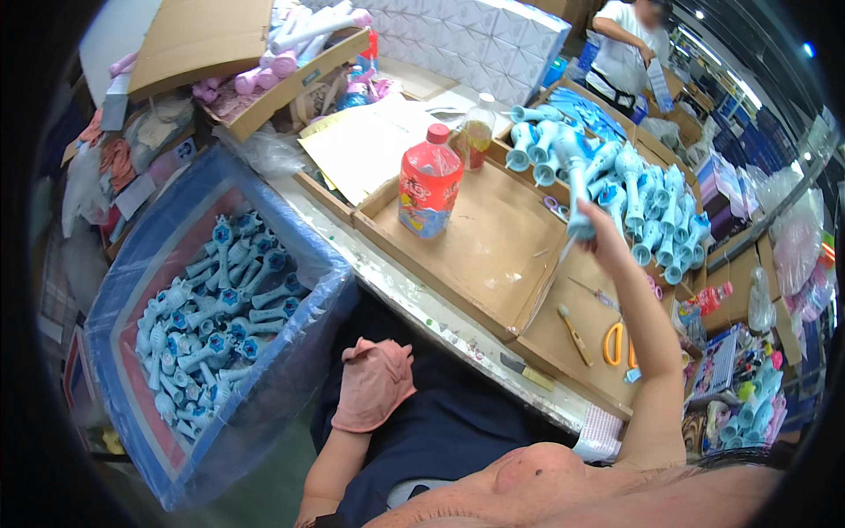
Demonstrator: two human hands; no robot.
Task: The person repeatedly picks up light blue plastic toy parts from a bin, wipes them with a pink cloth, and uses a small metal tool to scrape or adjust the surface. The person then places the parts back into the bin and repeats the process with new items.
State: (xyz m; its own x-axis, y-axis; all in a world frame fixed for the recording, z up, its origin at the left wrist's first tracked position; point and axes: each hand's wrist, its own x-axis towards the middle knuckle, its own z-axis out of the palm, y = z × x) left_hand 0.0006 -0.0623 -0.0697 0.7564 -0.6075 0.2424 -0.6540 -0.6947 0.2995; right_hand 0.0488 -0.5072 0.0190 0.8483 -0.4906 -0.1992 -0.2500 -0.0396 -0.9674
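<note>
Right hand (597, 231): raised over the far side of the cardboard tray (458, 264), fingers closed round the stem of a blue wand (576, 189), held upright just beside the standing wands (634, 202) ranked along the tray's far right edge.

Left hand (374, 383): in a pink glove, resting on the lap at the desk's near edge, fingers loosely curled, holding nothing. Just beside it to the left, the blue-lined bin (132, 308), heaped with more wands lying loose.

Step, as judged: one wand is being stood among the finished rank. The next move seems to call for setting it upright in a gap without toppling its neighbours, then a reach by the left hand into the bin.

Also on the tray: red bottle (429, 180) near the far left corner; orange scissors (616, 343) and a small tool (574, 333) near the right edge.
</note>
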